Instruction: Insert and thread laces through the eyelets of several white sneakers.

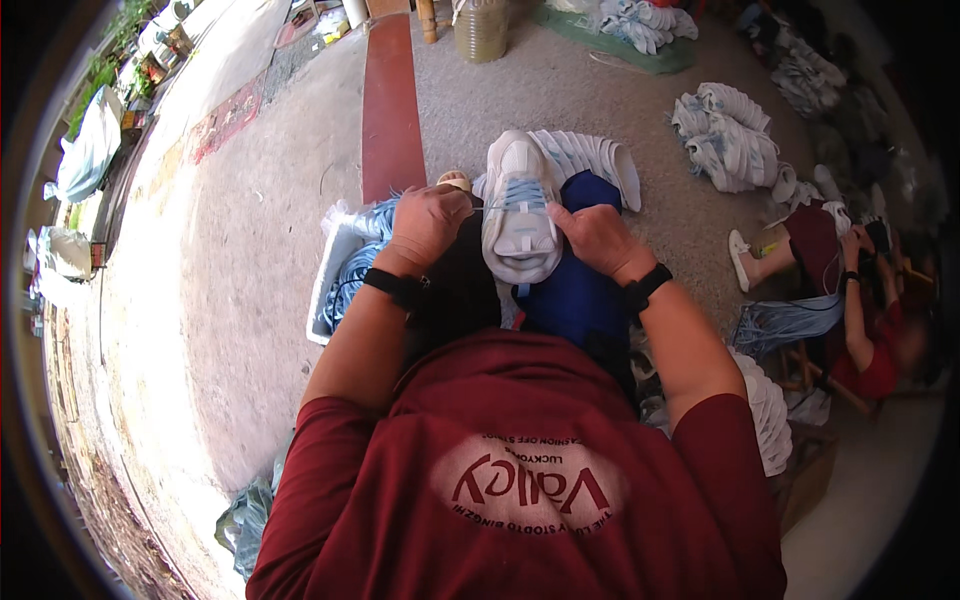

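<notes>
A white sneaker (515, 250) rests on my lap, toe pointing away from me. Pale blue shoelace (522, 192) crosses its upper part, and a thin length stretches left to my left hand (432, 222), which is closed on it. My right hand (600, 238) is closed at the shoe's right edge, its thumb beside the eyelets where the lace comes out. The fingertips of both hands are partly hidden. Dark blue cloth (575, 295) covers my right thigh under the shoe.
A white box (322, 300) of blue laces stands left of my knee. Beyond the sneaker lies a row of white shoes (600, 165). More shoe piles (728, 135) are on the floor ahead right. A seated co-worker (870, 340) is at the right, near a blue lace bundle (790, 322).
</notes>
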